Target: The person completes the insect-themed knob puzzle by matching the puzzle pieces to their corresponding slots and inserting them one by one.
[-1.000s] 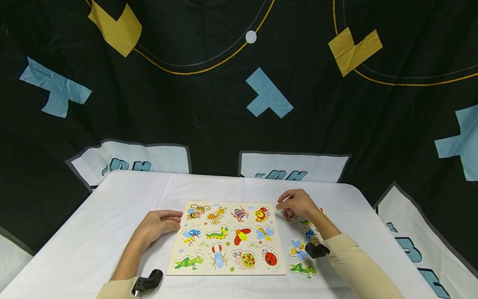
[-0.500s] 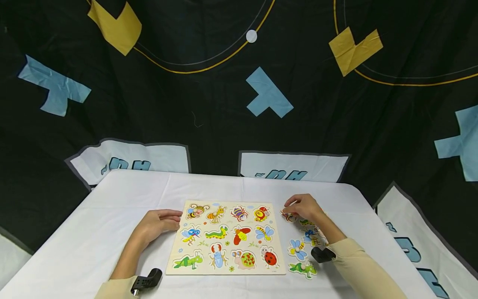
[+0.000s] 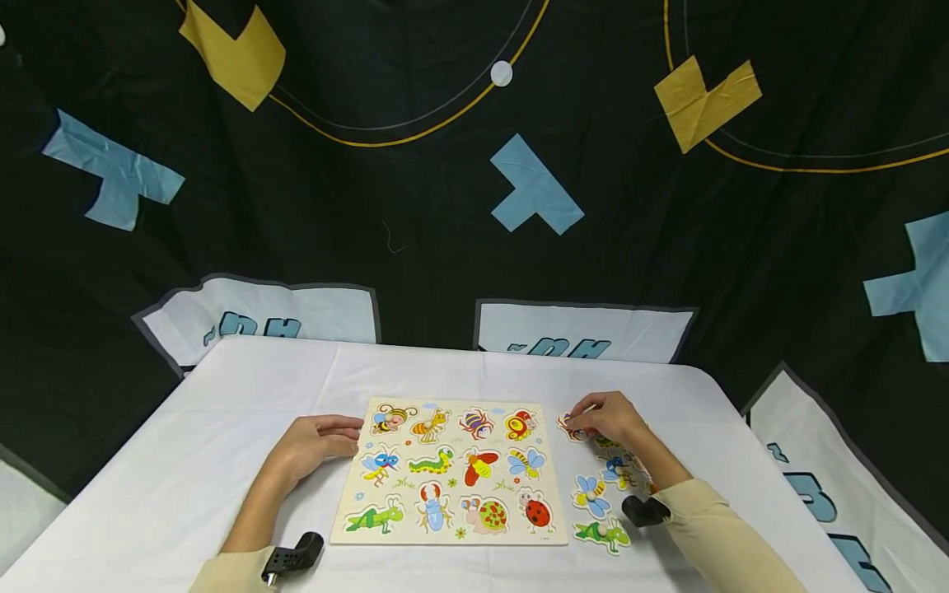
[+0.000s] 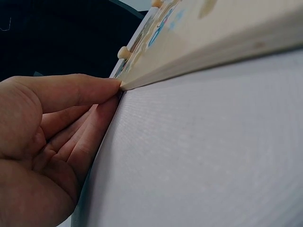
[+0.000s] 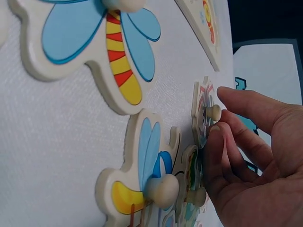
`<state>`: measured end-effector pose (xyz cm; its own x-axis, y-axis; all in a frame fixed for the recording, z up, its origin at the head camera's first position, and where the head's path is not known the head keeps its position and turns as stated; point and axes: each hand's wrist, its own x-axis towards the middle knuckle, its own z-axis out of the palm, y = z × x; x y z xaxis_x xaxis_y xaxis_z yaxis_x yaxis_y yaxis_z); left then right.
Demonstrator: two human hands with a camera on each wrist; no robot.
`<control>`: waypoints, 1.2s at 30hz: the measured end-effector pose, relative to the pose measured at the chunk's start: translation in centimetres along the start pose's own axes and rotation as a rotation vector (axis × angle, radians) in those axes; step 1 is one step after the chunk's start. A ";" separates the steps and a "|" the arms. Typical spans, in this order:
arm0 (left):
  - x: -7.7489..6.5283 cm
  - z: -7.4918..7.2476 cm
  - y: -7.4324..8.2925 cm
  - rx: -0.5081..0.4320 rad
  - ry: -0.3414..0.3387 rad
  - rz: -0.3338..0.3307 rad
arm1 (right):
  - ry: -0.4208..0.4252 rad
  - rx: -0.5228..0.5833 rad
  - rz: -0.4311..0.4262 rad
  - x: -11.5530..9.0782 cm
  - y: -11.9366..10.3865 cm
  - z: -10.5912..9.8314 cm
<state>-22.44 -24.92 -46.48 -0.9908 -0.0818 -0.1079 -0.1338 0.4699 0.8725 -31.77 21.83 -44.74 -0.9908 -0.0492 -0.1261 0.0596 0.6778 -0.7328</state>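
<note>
My left hand (image 3: 315, 447) rests at the left edge of a wooden puzzle board (image 3: 404, 527). In the left wrist view its extended fingers (image 4: 80, 90) touch the board's edge (image 4: 189, 71) from the side. My right hand (image 3: 608, 416) is over the spider puzzle piece (image 3: 569, 428) right of the board. The right wrist view shows thumb and fingertips around that piece's wooden knob (image 5: 215, 112), with a gap still visible on one side. The piece stays low at the table. Below the hand lie a dragonfly piece (image 3: 591, 497) and a grasshopper piece (image 3: 602, 535).
A mosquito piece (image 5: 142, 161) and a caterpillar piece (image 3: 604, 442) lie close under the right wrist, partly covered. The white-clothed table (image 3: 259, 379) spreads around the board. A black curtain (image 3: 415, 272) hangs behind.
My right hand has moved right and slightly nearer, from the board's upper right corner to the spider piece, its fingertips now around the knob. The left hand and board look unmoved.
</note>
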 end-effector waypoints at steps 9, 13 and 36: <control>0.0 0.0 0.1 -0.016 -0.004 -0.004 | 0.017 -0.043 -0.001 -0.1 0.5 0.1; 0.0 0.0 0.0 -0.033 -0.009 -0.002 | 0.023 -0.043 -0.007 0.0 0.7 0.2; -0.1 0.1 -0.1 -0.030 -0.001 -0.004 | 0.036 -0.039 0.027 0.0 0.7 0.4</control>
<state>-22.35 -24.88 -46.55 -0.9903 -0.0821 -0.1117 -0.1367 0.4433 0.8859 -31.71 21.98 -45.53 -0.9926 -0.0044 -0.1211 0.0826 0.7068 -0.7025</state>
